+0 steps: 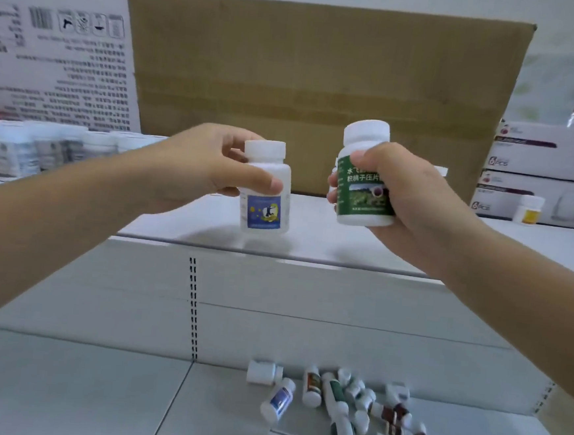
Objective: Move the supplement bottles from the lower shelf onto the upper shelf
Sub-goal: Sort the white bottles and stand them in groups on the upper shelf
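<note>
1. The left hand (207, 168) pinched a blue bottle (264, 212) upright, close over the upper shelf (328, 246). It wanted seating flat before release.
2. The right hand (410, 199) clasped a green bottle (361, 195) higher, best landed alongside.
3. Spare bottles (349, 411) lay near, on the lower shelf (93, 391).

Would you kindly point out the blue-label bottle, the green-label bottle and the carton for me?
blue-label bottle (264, 212), head view, on its blue label.
green-label bottle (366, 132), head view, on its white cap.
carton (325, 66), head view, on its brown front face.
</note>
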Available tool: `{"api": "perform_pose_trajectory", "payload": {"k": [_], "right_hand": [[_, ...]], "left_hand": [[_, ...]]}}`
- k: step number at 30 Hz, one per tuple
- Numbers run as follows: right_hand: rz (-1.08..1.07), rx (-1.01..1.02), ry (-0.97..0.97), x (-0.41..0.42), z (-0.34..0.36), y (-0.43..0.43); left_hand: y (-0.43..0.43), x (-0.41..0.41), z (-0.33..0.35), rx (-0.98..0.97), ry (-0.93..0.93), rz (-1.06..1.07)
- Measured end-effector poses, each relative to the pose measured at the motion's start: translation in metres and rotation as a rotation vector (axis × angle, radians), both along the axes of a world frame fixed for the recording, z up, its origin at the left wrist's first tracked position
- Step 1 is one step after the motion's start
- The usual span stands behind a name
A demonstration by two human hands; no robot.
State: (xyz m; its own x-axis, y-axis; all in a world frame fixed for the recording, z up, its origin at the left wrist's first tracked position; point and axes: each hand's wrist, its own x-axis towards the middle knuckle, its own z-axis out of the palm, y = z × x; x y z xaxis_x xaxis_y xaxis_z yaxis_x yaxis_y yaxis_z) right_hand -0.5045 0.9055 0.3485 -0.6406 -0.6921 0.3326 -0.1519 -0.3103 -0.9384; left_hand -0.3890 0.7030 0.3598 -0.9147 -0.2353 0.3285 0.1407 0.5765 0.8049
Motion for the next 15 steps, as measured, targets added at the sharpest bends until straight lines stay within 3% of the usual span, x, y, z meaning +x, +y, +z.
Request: {"api": "perform_pose_trajectory", "payload": {"k": [5, 10, 15], "right_hand": [[-0.098, 0.125, 0.122, -0.025, 0.005, -0.039], [-0.131, 0.242, 0.112, -0.058, 0.008, -0.075], [-0.178, 0.306, 0.153, -0.079, 0.005, -0.106]], "left_hand": [[-0.047, -0.029, 0.015, -0.322, -0.056, 0.143], [-0.080, -0.064, 0.022, -0.698, -0.085, 0.110], [-0.104, -0.089, 0.023, -0.873, -0.109, 0.149]]}}
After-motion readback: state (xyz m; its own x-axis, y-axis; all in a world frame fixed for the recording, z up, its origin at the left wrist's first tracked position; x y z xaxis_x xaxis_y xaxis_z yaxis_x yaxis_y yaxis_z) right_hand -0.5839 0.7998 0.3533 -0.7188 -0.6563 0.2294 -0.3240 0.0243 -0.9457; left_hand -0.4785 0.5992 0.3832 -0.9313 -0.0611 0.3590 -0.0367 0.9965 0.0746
